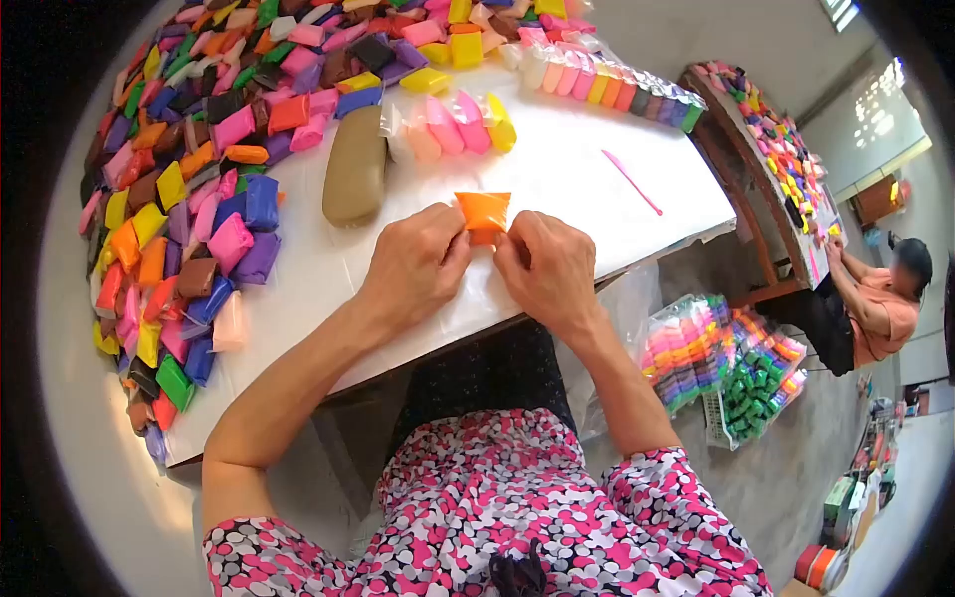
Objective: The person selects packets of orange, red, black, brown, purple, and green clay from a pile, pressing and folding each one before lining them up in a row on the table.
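Note:
An orange packet point(484, 210) stands between my two hands near the table's front edge. My left hand point(420, 254) is closed, its fingers pinching the packet's left side. On the other side, my right hand point(545, 264) is closed too, with its fingertips at the packet's lower right corner. Just behind them lies a clear bag point(453, 126) holding pink and yellow packets. A brown oblong case point(355, 167) lies to the left of that bag.
Loose coloured packets point(231, 124) are heaped along the left and back of the white table point(288, 289). A long filled bag point(607, 85) and a pink stick point(633, 183) lie at right. Filled bags point(721, 358) stand below. Another person point(875, 298) sits at a second table.

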A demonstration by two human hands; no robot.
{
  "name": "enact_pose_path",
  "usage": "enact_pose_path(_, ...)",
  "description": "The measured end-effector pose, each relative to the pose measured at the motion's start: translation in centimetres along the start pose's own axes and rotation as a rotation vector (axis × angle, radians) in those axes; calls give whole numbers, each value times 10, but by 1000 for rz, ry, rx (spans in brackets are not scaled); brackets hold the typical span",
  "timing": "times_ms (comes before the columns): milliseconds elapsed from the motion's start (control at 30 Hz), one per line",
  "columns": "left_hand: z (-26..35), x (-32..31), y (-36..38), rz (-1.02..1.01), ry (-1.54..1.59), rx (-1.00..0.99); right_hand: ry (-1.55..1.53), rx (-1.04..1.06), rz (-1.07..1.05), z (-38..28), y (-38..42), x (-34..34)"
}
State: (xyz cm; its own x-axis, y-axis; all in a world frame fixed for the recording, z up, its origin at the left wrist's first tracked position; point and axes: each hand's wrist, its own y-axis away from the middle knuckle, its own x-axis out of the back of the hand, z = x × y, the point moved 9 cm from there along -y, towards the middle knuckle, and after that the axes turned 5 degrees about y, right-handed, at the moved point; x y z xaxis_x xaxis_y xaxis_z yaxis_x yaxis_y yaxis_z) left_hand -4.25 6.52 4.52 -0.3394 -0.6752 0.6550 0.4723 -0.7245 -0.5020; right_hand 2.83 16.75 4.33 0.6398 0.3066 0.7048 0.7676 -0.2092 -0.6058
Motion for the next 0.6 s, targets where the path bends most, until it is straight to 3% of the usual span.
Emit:
enact_pose_path(133,6,2,2,32,-8,-53,-18,38,72,-3,4,5)
enact_pose_path(267,27,10,4,84,-56,-255,-52,114,200,-7,12,19)
enact_pose_path(367,39,19,7,188,4,-340,-288,77,135,-3,13,33)
enact_pose_path(500,47,23,12,221,-9,-397,-771,-362,39,37,23,18)
enact_pose_path(600,51,23,14,226,-24,-436,-880,-458,-8,43,13,17)
